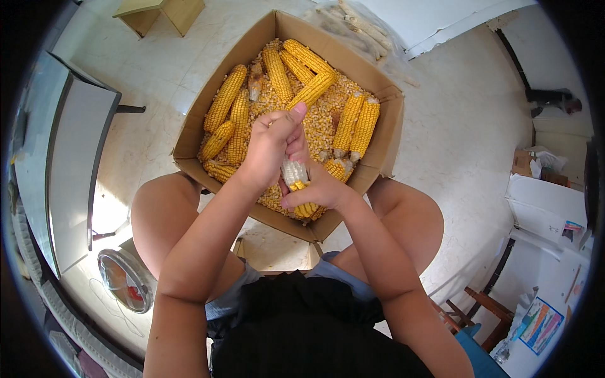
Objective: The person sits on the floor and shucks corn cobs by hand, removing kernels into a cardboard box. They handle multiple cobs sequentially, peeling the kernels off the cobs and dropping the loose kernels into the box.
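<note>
Both my hands are over a cardboard box point(208, 101) that holds loose corn kernels point(321, 115) and several yellow corn cobs point(226, 98). Between them is a partly shelled corn cob point(295, 174), its bare pale part showing in the middle and yellow kernels at the end nearer me. My right hand point(317, 188) grips it around the lower part. My left hand point(280, 139) is closed at the far end of the cob, thumb pointing away from me; its fingers are partly hidden, so what they grip is unclear.
The box stands between my knees. Beyond its far right side lies a clear plastic bag with bare cobs point(366, 30). A wooden stool point(158, 12) stands at the far left, a white-topped table point(82, 151) at the left, and a round fan point(125, 281) near my left leg.
</note>
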A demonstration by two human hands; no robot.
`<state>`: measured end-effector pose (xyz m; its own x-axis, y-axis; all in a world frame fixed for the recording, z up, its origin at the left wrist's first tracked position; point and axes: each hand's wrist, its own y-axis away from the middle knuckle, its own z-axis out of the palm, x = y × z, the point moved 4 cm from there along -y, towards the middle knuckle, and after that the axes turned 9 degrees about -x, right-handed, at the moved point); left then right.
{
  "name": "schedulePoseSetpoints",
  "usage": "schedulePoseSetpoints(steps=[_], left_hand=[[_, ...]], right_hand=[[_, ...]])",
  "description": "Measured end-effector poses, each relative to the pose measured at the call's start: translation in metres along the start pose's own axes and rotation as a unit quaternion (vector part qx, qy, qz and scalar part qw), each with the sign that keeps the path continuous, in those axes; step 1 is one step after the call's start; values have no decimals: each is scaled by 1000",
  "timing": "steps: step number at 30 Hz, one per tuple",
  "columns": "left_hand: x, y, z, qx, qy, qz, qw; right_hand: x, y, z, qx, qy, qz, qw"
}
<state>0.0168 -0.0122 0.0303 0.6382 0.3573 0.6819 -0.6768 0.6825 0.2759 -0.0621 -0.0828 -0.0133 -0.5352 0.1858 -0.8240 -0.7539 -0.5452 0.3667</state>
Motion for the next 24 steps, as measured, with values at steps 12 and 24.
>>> schedulePoseSetpoints(steps=[12,24], left_hand=[[2,-3,-2,21,-30,-34,999],[-2,-10,1,155,-100,79,980]], right_hand=[[5,-9,13,28,-75,-18,997],[-12,-7,-5,228,183,-71,954]])
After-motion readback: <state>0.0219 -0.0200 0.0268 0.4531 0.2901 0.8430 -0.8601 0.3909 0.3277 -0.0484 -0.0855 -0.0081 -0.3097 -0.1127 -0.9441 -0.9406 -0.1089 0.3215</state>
